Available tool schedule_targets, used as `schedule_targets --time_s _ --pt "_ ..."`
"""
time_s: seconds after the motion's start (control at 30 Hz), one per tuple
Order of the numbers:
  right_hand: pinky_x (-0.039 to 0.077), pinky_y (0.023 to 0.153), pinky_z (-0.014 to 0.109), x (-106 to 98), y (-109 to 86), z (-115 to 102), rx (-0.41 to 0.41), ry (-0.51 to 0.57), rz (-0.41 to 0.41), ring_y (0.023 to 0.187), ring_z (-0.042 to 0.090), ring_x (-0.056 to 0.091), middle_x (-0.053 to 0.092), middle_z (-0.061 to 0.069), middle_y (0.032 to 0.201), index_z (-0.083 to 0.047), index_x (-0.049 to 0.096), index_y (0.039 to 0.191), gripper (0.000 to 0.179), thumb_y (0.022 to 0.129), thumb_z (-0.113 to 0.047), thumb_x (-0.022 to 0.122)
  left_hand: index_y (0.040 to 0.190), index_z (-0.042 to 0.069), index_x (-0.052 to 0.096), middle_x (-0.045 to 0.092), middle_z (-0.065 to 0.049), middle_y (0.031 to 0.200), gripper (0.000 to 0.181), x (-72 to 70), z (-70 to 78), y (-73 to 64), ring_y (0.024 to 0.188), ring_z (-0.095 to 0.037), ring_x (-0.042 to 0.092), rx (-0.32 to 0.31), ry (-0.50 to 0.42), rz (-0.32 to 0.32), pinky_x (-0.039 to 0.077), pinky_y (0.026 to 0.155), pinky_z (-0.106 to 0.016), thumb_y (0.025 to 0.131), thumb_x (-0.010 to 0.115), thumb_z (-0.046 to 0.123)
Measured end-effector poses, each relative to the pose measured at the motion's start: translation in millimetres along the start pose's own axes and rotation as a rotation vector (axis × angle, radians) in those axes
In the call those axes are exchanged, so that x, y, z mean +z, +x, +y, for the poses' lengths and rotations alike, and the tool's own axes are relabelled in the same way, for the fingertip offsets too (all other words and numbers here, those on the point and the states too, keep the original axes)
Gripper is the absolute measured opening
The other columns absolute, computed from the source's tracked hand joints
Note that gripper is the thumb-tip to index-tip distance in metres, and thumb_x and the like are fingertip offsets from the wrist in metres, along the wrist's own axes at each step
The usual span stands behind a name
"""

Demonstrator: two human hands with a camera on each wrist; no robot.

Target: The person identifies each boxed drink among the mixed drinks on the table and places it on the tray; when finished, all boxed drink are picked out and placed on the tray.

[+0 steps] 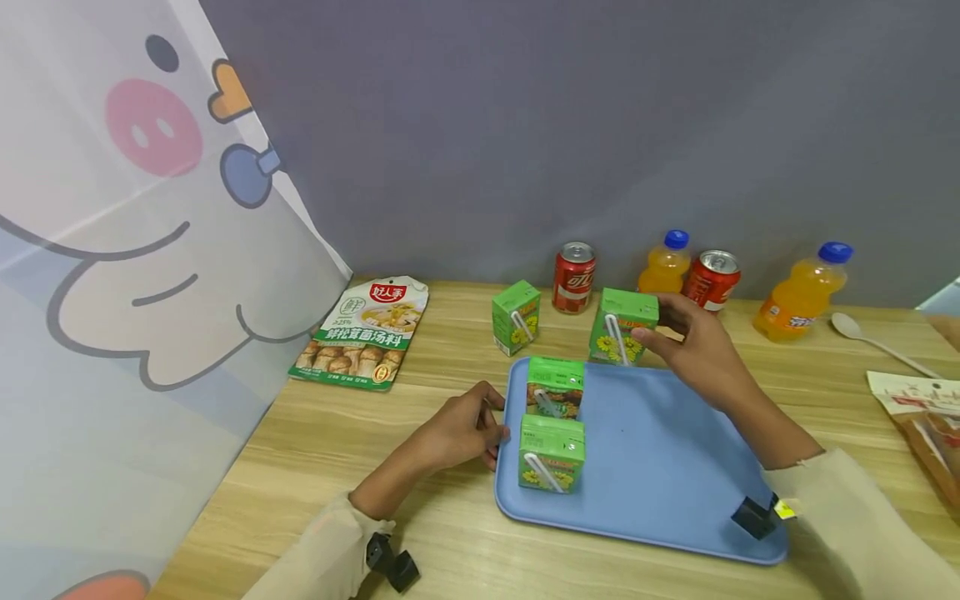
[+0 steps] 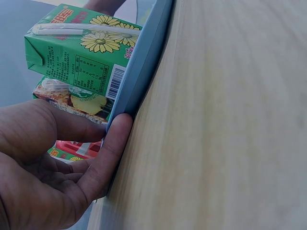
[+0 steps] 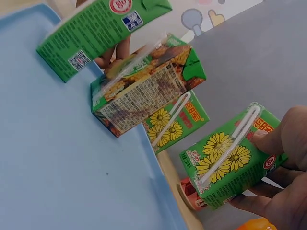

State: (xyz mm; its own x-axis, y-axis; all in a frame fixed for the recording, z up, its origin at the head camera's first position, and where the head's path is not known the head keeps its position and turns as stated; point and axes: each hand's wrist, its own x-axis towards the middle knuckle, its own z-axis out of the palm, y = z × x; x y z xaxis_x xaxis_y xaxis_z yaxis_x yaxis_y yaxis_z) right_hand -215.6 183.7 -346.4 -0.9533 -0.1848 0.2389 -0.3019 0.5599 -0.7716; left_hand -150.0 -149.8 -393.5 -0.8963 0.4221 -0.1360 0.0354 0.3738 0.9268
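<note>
My right hand [image 1: 697, 346] grips a green drink carton [image 1: 622, 325] from its right side, thumb on the front, held at the tray's far edge. In the right wrist view this carton [image 3: 232, 155] shows yellow flowers and a white straw. My left hand [image 1: 463, 427] pinches the left rim of a blue tray [image 1: 660, 467], with fingertips on the edge in the left wrist view. Two cartons stand at the tray's left end: a flower-printed carton [image 1: 551, 454] in front and a carton with a brown food picture [image 1: 555, 387] behind it.
Another green carton [image 1: 516, 317] stands behind the tray. Along the back are a red can [image 1: 574, 279], an orange bottle [image 1: 665, 262], a second red can [image 1: 712, 279] and another orange bottle [image 1: 801, 293]. A white spoon [image 1: 885, 342] and brown packet [image 1: 926, 433] lie right; a soup-seasoning pouch [image 1: 367, 333] left.
</note>
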Motion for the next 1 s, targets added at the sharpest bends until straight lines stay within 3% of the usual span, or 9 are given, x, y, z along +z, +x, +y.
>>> schedule_targets --time_s 0.07,0.17,0.23,0.3,0.43,0.57,0.67,1.0 --pt "0.052 0.101 0.051 -2 -4.7 0 -0.012 -0.002 -0.005 0.13 0.043 0.051 0.059 0.018 0.135 -0.005 0.048 0.141 0.057 0.097 -0.035 0.068 0.123 -0.006 0.049 0.063 -0.018 0.081 0.031 0.0 -0.4 -0.4 0.06 -0.027 0.068 0.0 -0.003 0.0 0.064 0.057 -0.039 0.096 0.065 -0.001" --pt "0.057 0.093 0.024 -4 -12.6 0 -0.039 0.005 -0.007 0.128 0.04 0.053 0.061 0.016 0.132 -0.005 0.05 0.139 0.054 0.097 -0.031 0.07 0.122 -0.006 0.049 0.063 -0.018 0.081 0.031 0.2 -0.6 -0.7 0.06 -0.027 0.068 -0.001 -0.003 0.001 0.064 0.057 -0.039 0.096 0.065 -0.001" --pt "0.053 0.086 0.009 -5 -17.5 1 -0.051 0.014 -0.009 0.126 0.039 0.055 0.061 0.017 0.132 -0.004 0.05 0.14 0.054 0.097 -0.028 0.07 0.122 -0.006 0.049 0.062 -0.018 0.081 0.031 0.3 -0.7 -0.7 0.06 -0.027 0.068 -0.002 0.001 0.002 0.064 0.057 -0.039 0.096 0.065 -0.001" --pt "0.048 0.082 0.002 -6 -22.9 1 -0.05 0.023 -0.011 0.125 0.04 0.055 0.061 0.018 0.131 -0.004 0.049 0.141 0.054 0.097 -0.027 0.071 0.122 -0.006 0.049 0.062 -0.017 0.081 0.031 0.2 -0.5 -0.6 0.06 -0.026 0.068 -0.002 0.005 0.002 0.064 0.057 -0.038 0.096 0.065 -0.001" --pt "0.047 0.082 0.001 -8 -33.3 1 -0.048 0.024 -0.012 0.122 0.037 0.057 0.06 0.016 0.13 -0.005 0.049 0.142 0.054 0.097 -0.025 0.071 0.122 -0.006 0.049 0.063 -0.017 0.081 0.031 -0.1 -0.3 -0.3 0.06 -0.026 0.069 0.001 0.017 -0.001 0.064 0.057 -0.038 0.096 0.065 -0.001" --pt "0.048 0.084 0.002 -9 -42.5 0 -0.065 0.002 0.001 0.114 0.011 0.059 0.064 0.011 0.125 -0.008 0.053 0.138 0.049 0.095 -0.022 0.072 0.123 -0.006 0.049 0.063 -0.017 0.082 0.031 -0.4 -0.3 -0.4 0.06 -0.027 0.069 0.003 0.017 -0.003 0.064 0.057 -0.038 0.096 0.064 -0.001" --pt "0.051 0.082 0.005 -10 -50.9 -2 -0.068 -0.016 -0.002 0.105 0.0 0.057 0.065 0.01 0.122 -0.009 0.055 0.135 0.046 0.095 -0.023 0.072 0.124 -0.005 0.049 0.063 -0.018 0.082 0.032 -0.4 0.0 -1.0 0.061 -0.027 0.069 0.003 0.012 -0.005 0.064 0.058 -0.038 0.097 0.064 0.0" --pt "0.056 0.078 0.011 -12 -75.2 -5 -0.041 -0.019 -0.045 0.104 -0.001 0.058 0.063 0.01 0.124 -0.008 0.053 0.136 0.047 0.095 -0.023 0.072 0.124 -0.005 0.049 0.062 -0.018 0.082 0.032 -0.1 -1.1 -0.9 0.06 -0.027 0.068 0.007 -0.002 -0.001 0.064 0.057 -0.039 0.097 0.064 0.0"
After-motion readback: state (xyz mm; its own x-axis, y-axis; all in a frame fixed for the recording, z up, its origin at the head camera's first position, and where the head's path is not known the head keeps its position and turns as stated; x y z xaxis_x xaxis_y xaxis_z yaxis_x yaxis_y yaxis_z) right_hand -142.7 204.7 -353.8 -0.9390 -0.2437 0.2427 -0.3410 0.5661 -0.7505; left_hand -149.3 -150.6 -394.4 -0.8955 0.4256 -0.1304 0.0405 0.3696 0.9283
